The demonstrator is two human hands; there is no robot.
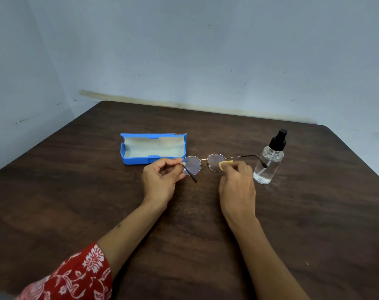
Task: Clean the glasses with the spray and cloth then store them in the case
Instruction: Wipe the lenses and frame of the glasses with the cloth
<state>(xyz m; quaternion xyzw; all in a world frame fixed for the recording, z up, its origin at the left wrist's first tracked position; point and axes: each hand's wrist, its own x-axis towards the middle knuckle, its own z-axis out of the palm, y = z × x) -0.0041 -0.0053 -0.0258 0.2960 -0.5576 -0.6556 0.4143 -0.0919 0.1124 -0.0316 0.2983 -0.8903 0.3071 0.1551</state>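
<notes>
Round, thin-framed glasses (202,162) hang just above the dark wooden table (76,202), temples spread. My left hand (162,178) pinches the frame at its left hinge, thumb against the left lens. My right hand (236,182) pinches a small yellow cloth (225,163) against the right lens. A clear spray bottle (268,163) with a black pump top stands upright just right of my right hand, behind the right temple's tip. The blue case (151,148) lies open behind my left hand, showing its pale lining.
The table's far edge meets a pale blue wall (205,50), which also runs along the left side. A red patterned sleeve (76,276) covers my left upper arm at the bottom left.
</notes>
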